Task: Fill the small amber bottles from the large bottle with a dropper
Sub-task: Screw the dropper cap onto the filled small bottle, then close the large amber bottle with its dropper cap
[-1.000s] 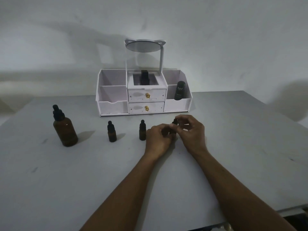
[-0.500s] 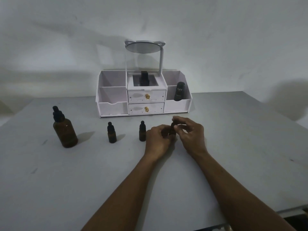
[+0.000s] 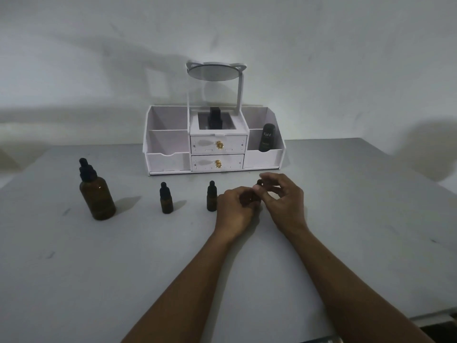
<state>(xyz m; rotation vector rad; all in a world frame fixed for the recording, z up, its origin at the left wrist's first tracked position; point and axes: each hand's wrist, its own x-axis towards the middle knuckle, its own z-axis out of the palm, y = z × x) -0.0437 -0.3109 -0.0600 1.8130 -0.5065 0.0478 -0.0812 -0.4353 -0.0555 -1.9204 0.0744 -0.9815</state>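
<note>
Most of the small amber bottle (image 3: 250,198) behind the hands (image 3: 235,214) (image 3: 284,204); forearms (image 3: 195,280) past the bottom edge.

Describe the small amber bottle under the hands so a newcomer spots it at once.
Start at the white organizer at the back of the grey table; amber dropper bottles stand in a row before it. The target is the rightmost small bottle. Unlike its two free-standing neighbours, the left hand holds its body and the right hand pinches its black cap.

A white organizer (image 3: 168,160) sits on the grey table (image 3: 346,194) — a black Kahf tube (image 3: 267,138) in its right compartment.
</note>
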